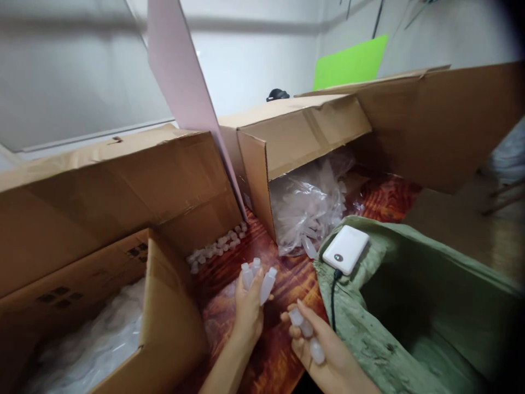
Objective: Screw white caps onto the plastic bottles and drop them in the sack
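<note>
In my left hand [250, 306], closed fingers hold three small translucent plastic bottles [268, 284], their necks pointing up and away from me. Lower and to the right, my right hand [314, 345] is curled palm up around a few small whitish plastic caps [305, 328]. The two hands are apart, above the glossy red-brown wood-patterned table [283, 342]. Beyond my left hand, several loose whitish caps [217, 247] lie along the foot of a cardboard wall. A clear bag of bottles [307, 205] spills from a tipped carton, with one bottle [309, 247] at its mouth.
An open cardboard box [172, 306] with a plastic bag of whitish pieces stands at left. The tipped carton [315, 131] is at the back. On the right, a green sack [381, 328] gapes open; a white power bank [346, 249] with a black cable [333, 301] rests on its rim.
</note>
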`<state>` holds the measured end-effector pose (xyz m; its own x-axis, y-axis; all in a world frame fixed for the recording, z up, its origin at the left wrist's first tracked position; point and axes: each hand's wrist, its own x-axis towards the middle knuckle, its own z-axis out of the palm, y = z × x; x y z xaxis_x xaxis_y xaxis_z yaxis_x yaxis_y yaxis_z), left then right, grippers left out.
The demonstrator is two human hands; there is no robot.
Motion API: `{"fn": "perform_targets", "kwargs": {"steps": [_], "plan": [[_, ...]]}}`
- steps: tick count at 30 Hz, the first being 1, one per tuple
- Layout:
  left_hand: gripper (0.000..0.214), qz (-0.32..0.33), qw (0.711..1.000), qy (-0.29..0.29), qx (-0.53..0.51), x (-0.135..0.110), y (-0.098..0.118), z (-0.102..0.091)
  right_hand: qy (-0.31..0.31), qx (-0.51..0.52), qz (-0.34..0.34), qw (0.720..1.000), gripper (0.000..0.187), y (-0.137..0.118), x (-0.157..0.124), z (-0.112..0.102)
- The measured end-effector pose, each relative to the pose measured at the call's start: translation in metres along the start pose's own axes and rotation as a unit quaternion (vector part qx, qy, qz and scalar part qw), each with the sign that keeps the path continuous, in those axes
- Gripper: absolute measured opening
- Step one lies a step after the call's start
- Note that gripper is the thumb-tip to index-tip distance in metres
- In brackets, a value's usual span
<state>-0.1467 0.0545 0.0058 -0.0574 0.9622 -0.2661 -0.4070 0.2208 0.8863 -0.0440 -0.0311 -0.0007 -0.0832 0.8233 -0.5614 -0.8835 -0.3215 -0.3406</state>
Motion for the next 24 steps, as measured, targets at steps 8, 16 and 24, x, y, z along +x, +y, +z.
{"fn": "perform_targets", "kwargs": {"steps": [8, 16, 24], "plan": [[0.030, -0.175, 0.983, -0.020, -0.053, -0.020, -0.003, 0.015, -0.038, -0.075, -0.118, 0.989, 0.035, -0.025, -0.027, -0.016], [0.048, -0.118, 0.980, -0.143, 0.067, -0.059, -0.033, 0.048, 0.019, -0.414, -0.348, 0.841, 0.024, -0.055, -0.061, -0.046], [0.046, 0.078, 0.918, -0.213, 0.324, -0.096, -0.042, 0.086, 0.079, -0.535, -0.421, 0.728, 0.015, -0.072, -0.117, -0.095]]}}
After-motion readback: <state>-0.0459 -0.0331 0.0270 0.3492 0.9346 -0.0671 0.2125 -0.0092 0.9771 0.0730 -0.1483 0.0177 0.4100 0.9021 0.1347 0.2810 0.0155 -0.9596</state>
